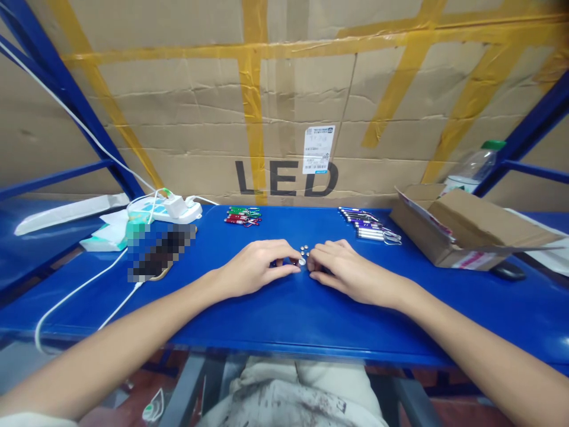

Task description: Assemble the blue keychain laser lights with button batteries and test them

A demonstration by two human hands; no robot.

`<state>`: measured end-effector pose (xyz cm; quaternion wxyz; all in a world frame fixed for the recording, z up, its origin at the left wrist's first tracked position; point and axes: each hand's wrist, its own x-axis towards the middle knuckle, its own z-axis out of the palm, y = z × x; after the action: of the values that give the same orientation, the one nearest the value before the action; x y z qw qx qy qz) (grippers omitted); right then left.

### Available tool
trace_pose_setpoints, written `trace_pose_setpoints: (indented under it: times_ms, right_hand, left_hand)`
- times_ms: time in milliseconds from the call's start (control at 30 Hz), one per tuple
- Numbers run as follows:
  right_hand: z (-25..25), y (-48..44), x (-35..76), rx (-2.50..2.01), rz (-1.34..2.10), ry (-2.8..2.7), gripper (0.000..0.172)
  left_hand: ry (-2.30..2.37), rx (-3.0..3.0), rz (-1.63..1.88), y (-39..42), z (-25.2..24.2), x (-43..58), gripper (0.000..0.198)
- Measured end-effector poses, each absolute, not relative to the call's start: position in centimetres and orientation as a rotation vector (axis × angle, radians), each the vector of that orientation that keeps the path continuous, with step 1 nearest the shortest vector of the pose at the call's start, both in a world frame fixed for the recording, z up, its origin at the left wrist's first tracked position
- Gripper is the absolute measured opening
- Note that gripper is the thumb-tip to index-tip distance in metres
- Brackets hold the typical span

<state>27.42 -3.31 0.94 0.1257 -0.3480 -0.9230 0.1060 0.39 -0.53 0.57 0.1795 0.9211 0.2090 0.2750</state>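
Observation:
My left hand (pixel 264 265) rests low over the blue table, its thumb and index finger curled together around the edge of a small silver disc (pixel 302 261) that looks like a button cell. Facing it from the right, my right hand (pixel 340 267) has bent fingers, with thumb and index tips close together. Whatever those tips hold, if anything, is hidden. Just beyond the fingertips, between both hands, lie several more small silver button cells (pixel 304 248).
Slim green and red metal pens or penlights (pixel 242 216) lie at the back. Purple, black and silver ones (pixel 368 225) lie right of them, beside an open carton (pixel 444 225). At left are a phone (pixel 164 255), a power strip (pixel 173 209), cables and a tissue pack (pixel 111 230).

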Motion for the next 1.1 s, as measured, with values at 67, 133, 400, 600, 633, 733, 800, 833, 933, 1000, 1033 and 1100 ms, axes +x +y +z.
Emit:
trace_pose_setpoints:
  times_ms: [67, 133, 400, 600, 633, 733, 800, 833, 933, 1000, 1033, 1100]
  right_hand:
    - [0.93, -3.29, 27.40, -1.033, 0.282, -2.656, 0.013]
    - [0.96, -3.22, 27.38, -1.043, 0.258, -2.593, 0.012]
    - [1.73, -3.58, 26.87, -0.865, 0.211, -2.374, 0.010]
    - [1.73, -3.84, 26.84, -0.771, 0.220, -2.367, 0.012]
    - [1.65, -3.78, 26.87, -0.765, 0.231, -2.371, 0.013]
    - [1.44, -3.59, 26.90, -0.757, 0.251, -2.375, 0.014]
    - [1.39, -3.49, 26.88, -0.753, 0.253, -2.370, 0.014]
    - [1.38, -3.46, 26.87, -0.748, 0.251, -2.369, 0.014]
    - [1.42, -3.41, 26.81, -0.728, 0.228, -2.379, 0.014]
    - [1.47, -3.37, 26.80, -0.721, 0.209, -2.386, 0.013]
    - [1.50, -3.34, 26.82, -0.728, 0.199, -2.382, 0.013]
    - [1.56, -3.26, 26.93, -0.766, 0.175, -2.351, 0.014]
  left_hand:
    - [0.590, 2.605, 0.784, -0.56, 0.54, 0.43, 0.021]
    - [0.604, 2.606, 0.785, -0.55, 0.43, 0.45, 0.022]
    - [0.698, 2.634, 0.826, -0.57, 0.30, 0.47, 0.022]
    - [0.698, 2.632, 0.751, -1.02, 0.85, 0.66, 0.019]
    - [0.695, 2.633, 0.749, -1.02, 0.88, 0.66, 0.019]
    - [0.681, 2.642, 0.763, -0.91, 0.84, 0.61, 0.020]
    - [0.659, 2.655, 0.780, -0.80, 0.77, 0.58, 0.021]
    - [0.649, 2.662, 0.784, -0.75, 0.73, 0.56, 0.022]
    - [0.641, 2.671, 0.779, -0.71, 0.72, 0.55, 0.022]
    - [0.659, 2.659, 0.768, -0.72, 0.75, 0.54, 0.021]
    - [0.672, 2.649, 0.763, -0.72, 0.77, 0.54, 0.021]
    - [0.694, 2.633, 0.755, -0.69, 0.78, 0.52, 0.021]
